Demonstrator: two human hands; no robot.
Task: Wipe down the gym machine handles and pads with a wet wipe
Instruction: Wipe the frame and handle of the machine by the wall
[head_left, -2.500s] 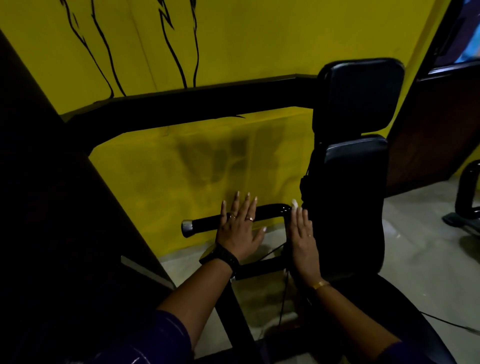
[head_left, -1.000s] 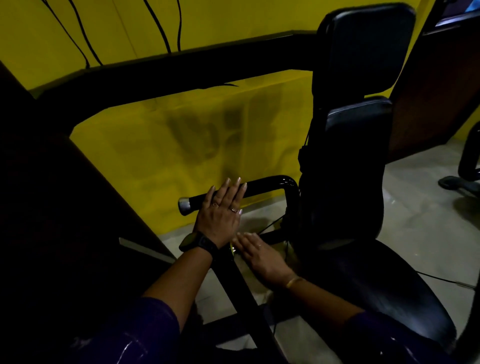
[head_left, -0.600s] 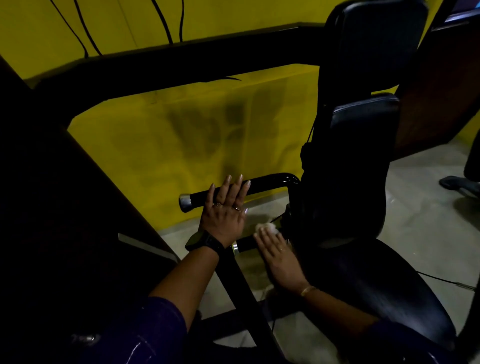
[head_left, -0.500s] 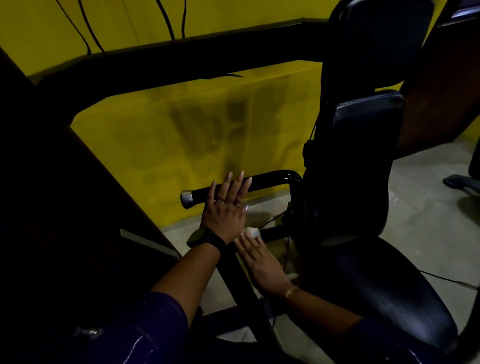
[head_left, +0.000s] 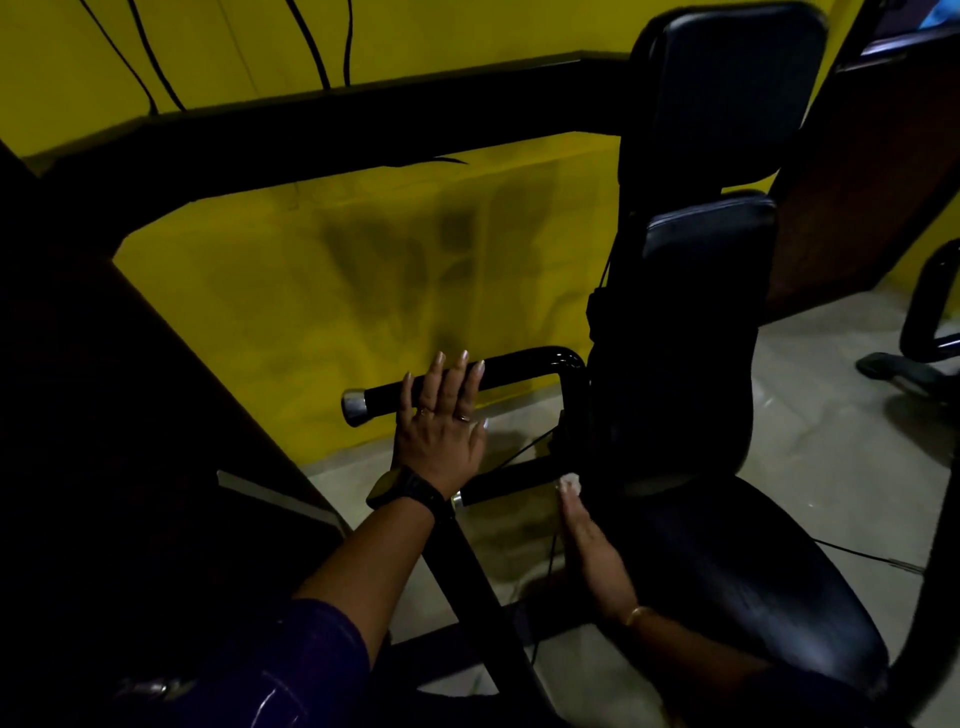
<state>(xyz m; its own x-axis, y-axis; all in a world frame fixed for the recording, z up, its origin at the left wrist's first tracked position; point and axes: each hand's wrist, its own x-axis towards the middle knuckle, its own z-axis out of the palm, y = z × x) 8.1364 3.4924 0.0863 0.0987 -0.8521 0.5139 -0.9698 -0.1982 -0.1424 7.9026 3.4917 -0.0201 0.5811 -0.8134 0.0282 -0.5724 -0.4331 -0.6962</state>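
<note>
The wet wipe (head_left: 569, 480) is pressed onto the lower handle (head_left: 504, 486) by the flat right hand (head_left: 592, 551), the upper handle (head_left: 524, 364) touched by the flat left hand (head_left: 441, 423).

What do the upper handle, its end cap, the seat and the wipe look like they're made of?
Upper handle: likely painted or coated metal tube, glossy black, with bright highlights at the bend.
End cap: bare metal or chrome plastic, silvery shine.
Seat: padded vinyl or leatherette, black, soft sheen.
Wipe: white, crumpled, probably nonwoven cloth; too small to be sure.
</note>
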